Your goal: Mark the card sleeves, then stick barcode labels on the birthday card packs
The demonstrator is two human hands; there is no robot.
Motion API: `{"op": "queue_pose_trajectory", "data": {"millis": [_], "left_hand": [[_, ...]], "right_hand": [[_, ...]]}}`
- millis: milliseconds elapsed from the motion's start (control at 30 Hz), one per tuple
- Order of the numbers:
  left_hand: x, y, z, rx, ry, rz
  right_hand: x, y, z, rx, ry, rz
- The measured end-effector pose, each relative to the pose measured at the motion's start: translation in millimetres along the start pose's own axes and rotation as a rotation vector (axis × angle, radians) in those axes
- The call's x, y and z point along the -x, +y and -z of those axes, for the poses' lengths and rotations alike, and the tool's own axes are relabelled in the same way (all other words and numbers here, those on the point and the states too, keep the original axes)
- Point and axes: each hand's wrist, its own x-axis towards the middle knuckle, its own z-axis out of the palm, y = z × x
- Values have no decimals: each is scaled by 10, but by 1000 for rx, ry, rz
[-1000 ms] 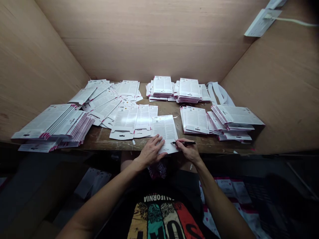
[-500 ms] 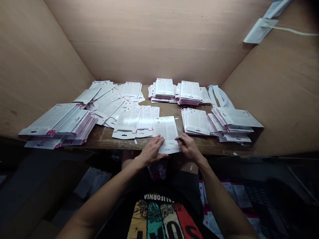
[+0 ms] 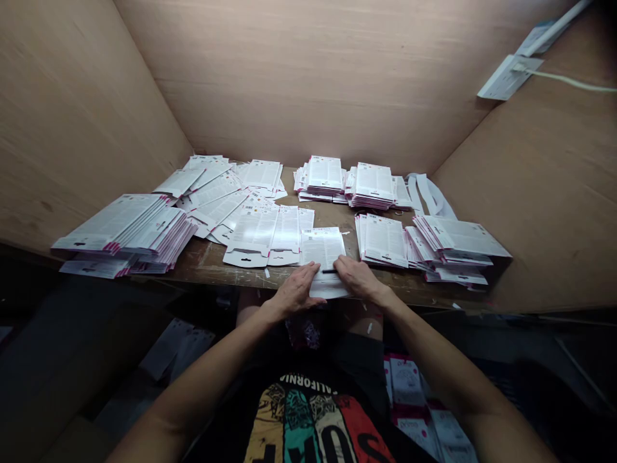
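A white printed card packet (image 3: pixel 322 247) lies at the table's front edge, its lower end towards me. My left hand (image 3: pixel 299 286) holds its lower left side, fingers along the edge and thumb stretched out at the bottom. My right hand (image 3: pixel 357 276) is closed on a thin black stick (image 3: pixel 330 271), which points left across the packet near its lower flap. The stick's exact kind cannot be made out. Just left of this packet lie more flat white packets (image 3: pixel 248 235) with hang-hole tabs, partly overlapping.
Stacked packets with pink edges (image 3: pixel 116 222) stand at the left, more stacks (image 3: pixel 324 173) at the back, and others (image 3: pixel 463 241) at the right. White strips (image 3: pixel 431 196) lie behind the right stacks. Wooden panels (image 3: pixel 299 77) enclose the table. A power strip (image 3: pixel 511 76) hangs upper right.
The black stick has swung from beside my right fingers to lie level across the packet. My right hand has shifted slightly left; my left hand stays on the packet. The view has tilted slightly.
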Motion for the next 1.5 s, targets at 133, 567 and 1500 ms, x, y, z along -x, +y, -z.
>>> {"op": "queue_pose_trajectory", "data": {"millis": [133,567,1500], "left_hand": [[16,-53,-50,-13,17,-14],[33,-74,-74,0,29,-13],[-58,108,-80,-78,152,77]], "right_hand": [[18,164,19,-346,167,-72],[27,-76,244,108,-144,240],[341,-293,-144,-219,158,-328]]}}
